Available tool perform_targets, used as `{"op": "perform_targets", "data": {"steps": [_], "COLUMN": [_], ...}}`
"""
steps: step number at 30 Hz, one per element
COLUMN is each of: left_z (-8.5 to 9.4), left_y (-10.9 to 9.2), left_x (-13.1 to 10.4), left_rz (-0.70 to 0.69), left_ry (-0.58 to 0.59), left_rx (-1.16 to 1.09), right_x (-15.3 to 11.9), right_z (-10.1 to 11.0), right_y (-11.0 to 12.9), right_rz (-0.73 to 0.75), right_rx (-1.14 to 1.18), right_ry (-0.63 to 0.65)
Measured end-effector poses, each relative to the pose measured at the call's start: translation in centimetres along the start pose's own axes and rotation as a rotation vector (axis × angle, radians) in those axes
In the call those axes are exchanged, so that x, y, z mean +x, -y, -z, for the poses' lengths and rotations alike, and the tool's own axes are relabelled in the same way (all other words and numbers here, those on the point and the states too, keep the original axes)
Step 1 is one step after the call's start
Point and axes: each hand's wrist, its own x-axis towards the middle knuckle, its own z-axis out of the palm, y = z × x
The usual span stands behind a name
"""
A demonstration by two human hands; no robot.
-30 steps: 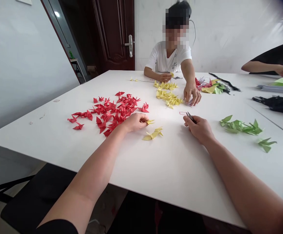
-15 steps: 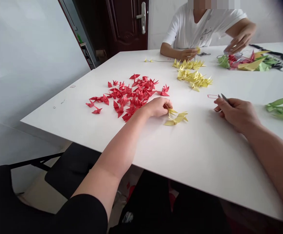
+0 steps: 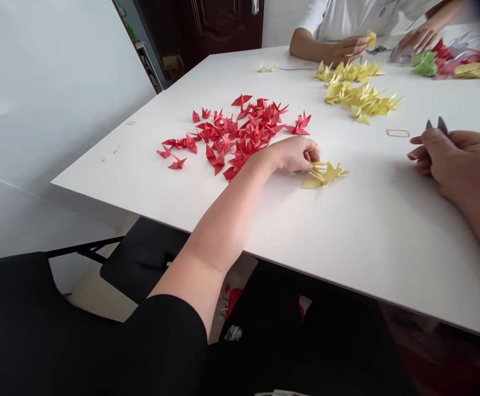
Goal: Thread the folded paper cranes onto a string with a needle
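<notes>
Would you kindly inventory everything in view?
Folded paper cranes: many, red, table left.
Small folded paper cluster: few, yellow, table middle.
Large folded paper cluster: many, yellow, far side.
Mixed paper heap: one, red/green/yellow, far right.
Smooth tabletop: one, white, centre.
Rectangular outline: one, red, table right.
Panelled door: one, dark brown, back.
Flat seat: one, black, lower left.
Pointed metal tool: one, dark, right side.
Person: one, white shirt, far side.
Left hand: one, bare, pinching yellow paper.
Right hand: one, bare, holding tool.

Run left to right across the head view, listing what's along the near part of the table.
Red paper cranes → yellow paper cranes at the left hand → red-outlined rectangle → right hand holding a dark two-pointed tool.
</notes>
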Motion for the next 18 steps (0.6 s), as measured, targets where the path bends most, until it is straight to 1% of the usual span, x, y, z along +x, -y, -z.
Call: {"op": "perform_targets", "data": {"steps": [3,9,11,14,17,18], "left_z": [-0.1,0.0,0.1,0.4,0.7,0.7], "left_y": [0.1,-0.2,-0.2,-0.4,-0.5,-0.4], "left_x": [0.2,0.2,0.1,-0.4,-0.8,-0.9], "left_rz": [0.018,0.059,0.067,0.100,0.114,0.111], "left_ry": [-0.008,-0.014,-0.028,-0.041,-0.051,-0.067], "left_rx": [-0.028,0.009,0.022,0.039,0.064,0.067], "right_x": [-0.5,-0.1,0.0,0.4,1.3,1.7], "right_z": [0.1,-0.3,-0.3,-0.3,-0.6,-0.7], "right_y": [0.4,-0.5,-0.2,0.0,-0.8,-1.3], "right_rz": [0.005,0.074,0.035,-0.059,-0.039,-0.033], "right_rx": [-0.018,-0.004,0.014,0.056,0.120,0.137], "right_ry": [0.002,-0.007,-0.003,0.005,0.013,0.038]}}
